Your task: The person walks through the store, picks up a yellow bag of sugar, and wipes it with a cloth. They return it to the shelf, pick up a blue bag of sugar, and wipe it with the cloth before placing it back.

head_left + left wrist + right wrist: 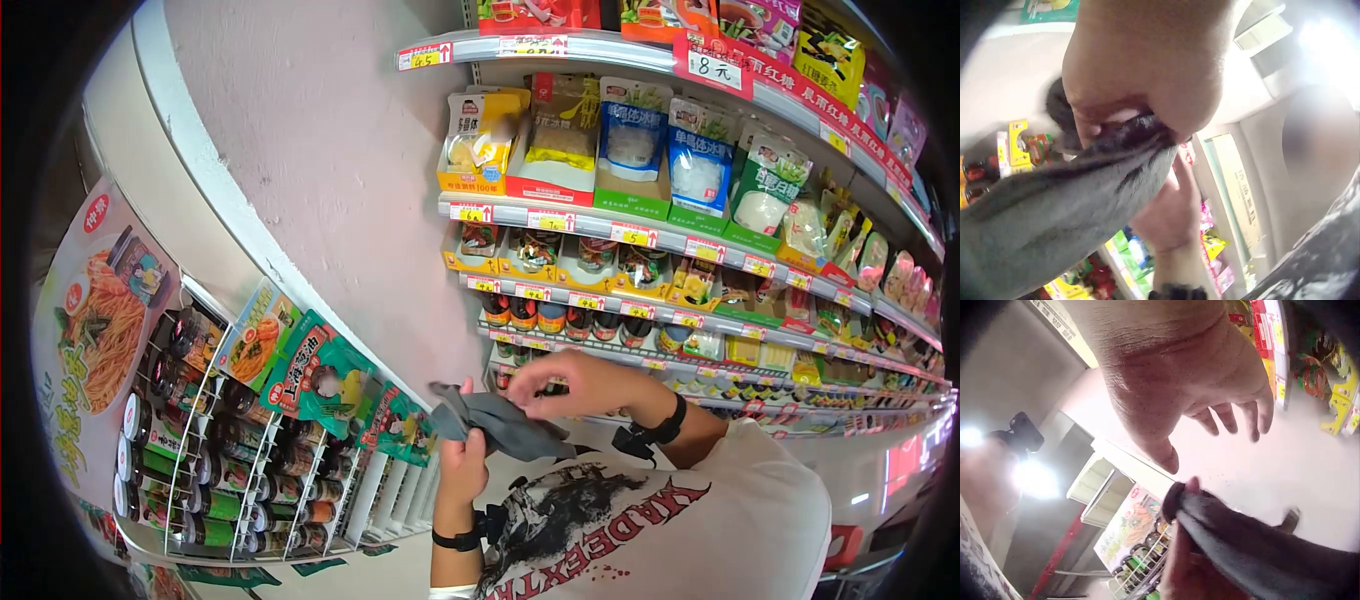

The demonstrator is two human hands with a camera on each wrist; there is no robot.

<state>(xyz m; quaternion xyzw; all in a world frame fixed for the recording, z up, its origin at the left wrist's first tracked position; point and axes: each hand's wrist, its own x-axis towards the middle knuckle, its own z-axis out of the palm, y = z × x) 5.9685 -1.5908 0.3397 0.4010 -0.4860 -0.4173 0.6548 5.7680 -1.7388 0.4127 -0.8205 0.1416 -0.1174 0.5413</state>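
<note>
A dark grey cloth (pixel 500 422) is bunched in front of the person's chest. My left hand (pixel 464 468) grips it, thumb on top, and the cloth trails away to one side in the left wrist view. Above the cloth is my right hand (pixel 572 384), its fingers loosely bent and holding nothing. In the right wrist view the right hand (pixel 1185 394) hangs apart from the cloth (pixel 1260 544), with a gap between its fingertips and the fabric. Part of the left hand is hidden behind the cloth there.
Shelves (pixel 590 215) of bagged and jarred groceries stand ahead and to the right. A wire rack (pixel 240 470) of jars is at the left, with green packets (pixel 325 385) hanging along its top. A pale wall (pixel 310 130) lies between them.
</note>
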